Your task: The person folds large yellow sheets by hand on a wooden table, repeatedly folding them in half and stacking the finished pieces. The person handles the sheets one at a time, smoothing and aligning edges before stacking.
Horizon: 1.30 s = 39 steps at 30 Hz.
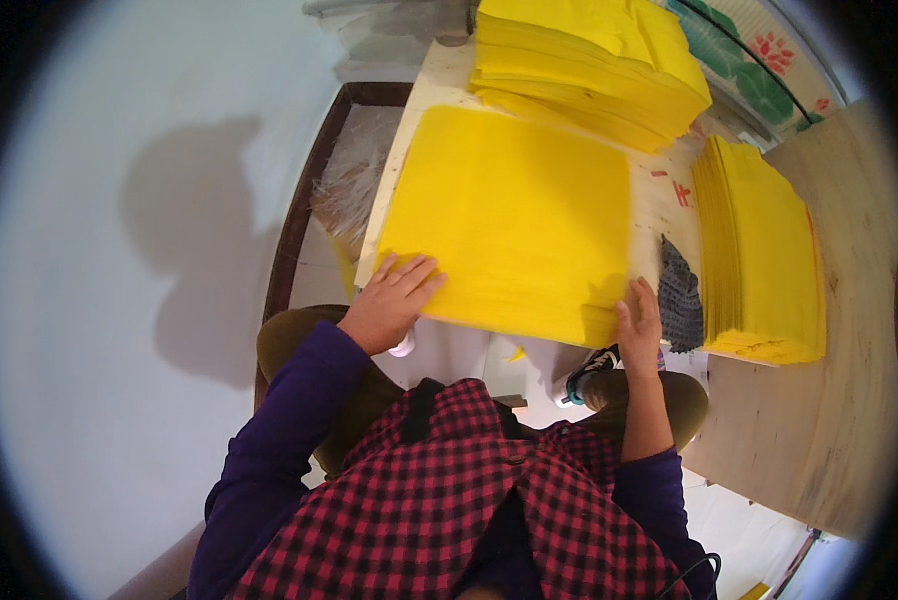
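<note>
1. Evidently the left hand [394, 302] lies open, palm down, over the near left corner of the yellow sheet [514, 220]
2. Well apart from it, the right hand [642, 325] rests unclenched at the near right corner, fingers extended
3. The yellow sheet lies flat on the pale tabletop [437, 82], between both hands
4. Rightward come a dark grey cloth [680, 300] and a thick yellow pile [764, 255]

Beneath the yellow sheet [509, 220], the tabletop [444, 80] is partly hidden; the upper edge crops the far yellow stack [584, 75].
</note>
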Each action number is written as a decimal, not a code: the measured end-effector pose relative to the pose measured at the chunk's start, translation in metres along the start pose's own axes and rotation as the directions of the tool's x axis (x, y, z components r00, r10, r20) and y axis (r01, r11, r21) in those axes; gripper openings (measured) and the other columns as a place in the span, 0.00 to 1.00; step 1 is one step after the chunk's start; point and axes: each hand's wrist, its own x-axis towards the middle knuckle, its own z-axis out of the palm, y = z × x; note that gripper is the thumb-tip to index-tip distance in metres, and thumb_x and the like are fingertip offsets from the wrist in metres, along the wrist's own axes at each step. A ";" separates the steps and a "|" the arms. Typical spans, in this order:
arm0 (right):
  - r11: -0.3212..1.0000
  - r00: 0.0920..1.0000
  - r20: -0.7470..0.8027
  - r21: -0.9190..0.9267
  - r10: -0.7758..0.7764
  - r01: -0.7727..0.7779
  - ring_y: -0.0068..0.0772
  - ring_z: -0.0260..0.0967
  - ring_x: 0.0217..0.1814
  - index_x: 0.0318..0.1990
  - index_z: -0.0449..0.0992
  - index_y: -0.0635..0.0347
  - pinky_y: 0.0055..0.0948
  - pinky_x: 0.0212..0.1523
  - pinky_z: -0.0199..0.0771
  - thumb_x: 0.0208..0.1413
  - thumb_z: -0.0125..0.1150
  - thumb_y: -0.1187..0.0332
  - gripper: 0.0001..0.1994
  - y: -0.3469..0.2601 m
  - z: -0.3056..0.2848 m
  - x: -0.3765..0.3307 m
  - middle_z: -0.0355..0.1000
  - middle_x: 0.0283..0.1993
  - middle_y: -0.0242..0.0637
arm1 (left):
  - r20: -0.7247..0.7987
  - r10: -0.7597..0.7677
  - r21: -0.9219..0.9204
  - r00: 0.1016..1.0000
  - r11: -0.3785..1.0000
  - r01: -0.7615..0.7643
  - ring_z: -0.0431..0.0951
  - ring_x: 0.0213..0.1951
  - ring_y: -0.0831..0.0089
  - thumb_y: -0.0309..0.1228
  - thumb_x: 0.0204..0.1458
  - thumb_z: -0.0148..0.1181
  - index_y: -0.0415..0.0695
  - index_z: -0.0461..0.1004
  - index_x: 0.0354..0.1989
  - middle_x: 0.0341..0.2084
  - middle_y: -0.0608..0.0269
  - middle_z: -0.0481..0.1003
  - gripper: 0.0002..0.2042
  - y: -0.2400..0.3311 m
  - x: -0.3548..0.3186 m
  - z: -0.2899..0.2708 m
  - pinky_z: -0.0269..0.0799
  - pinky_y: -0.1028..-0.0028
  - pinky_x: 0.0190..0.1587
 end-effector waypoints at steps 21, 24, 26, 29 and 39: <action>0.986 0.995 -0.080 0.160 0.066 -0.053 0.43 0.65 0.54 0.50 0.72 0.61 0.35 0.57 0.63 0.46 0.64 0.73 0.21 -0.010 -0.011 -0.005 0.68 0.52 0.43 | -0.195 -0.574 -0.775 0.795 0.587 0.234 0.53 0.67 0.57 0.43 0.63 0.41 0.40 0.59 0.63 0.64 0.49 0.57 0.25 -0.048 0.035 0.023 0.44 0.65 0.67; 0.974 0.971 -0.100 -0.080 -0.219 0.212 0.51 0.63 0.53 0.47 0.73 0.61 0.41 0.55 0.64 0.38 0.64 0.75 0.22 -0.020 -0.013 -0.004 0.67 0.50 0.46 | -0.218 -0.504 -0.611 0.836 0.738 0.286 0.53 0.67 0.57 0.40 0.64 0.40 0.40 0.61 0.62 0.64 0.49 0.57 0.23 -0.045 0.037 0.027 0.46 0.66 0.67; 0.958 0.964 -0.023 -0.119 -0.265 0.260 0.52 0.62 0.55 0.45 0.73 0.61 0.43 0.56 0.63 0.37 0.64 0.75 0.21 -0.024 -0.015 0.000 0.67 0.51 0.45 | -0.217 -0.440 -0.474 0.871 0.828 0.300 0.53 0.67 0.56 0.39 0.63 0.42 0.40 0.61 0.62 0.64 0.48 0.57 0.22 -0.043 0.038 0.028 0.45 0.66 0.67; 0.908 0.932 0.025 -0.219 -0.361 0.357 0.50 0.62 0.56 0.43 0.73 0.59 0.43 0.57 0.62 0.37 0.63 0.74 0.20 -0.029 -0.013 0.008 0.67 0.50 0.43 | -0.195 -0.446 -0.412 0.874 0.845 0.339 0.52 0.67 0.54 0.39 0.63 0.42 0.39 0.62 0.62 0.65 0.47 0.55 0.22 -0.040 0.041 0.028 0.44 0.64 0.68; 0.799 0.849 0.089 -0.299 -0.521 0.522 0.44 0.65 0.55 0.38 0.75 0.56 0.42 0.57 0.64 0.38 0.61 0.74 0.15 -0.014 -0.011 0.022 0.71 0.47 0.38 | -0.195 -0.432 -0.298 0.880 0.881 0.367 0.51 0.68 0.53 0.41 0.63 0.42 0.37 0.61 0.62 0.65 0.47 0.55 0.24 -0.030 0.043 0.022 0.42 0.63 0.68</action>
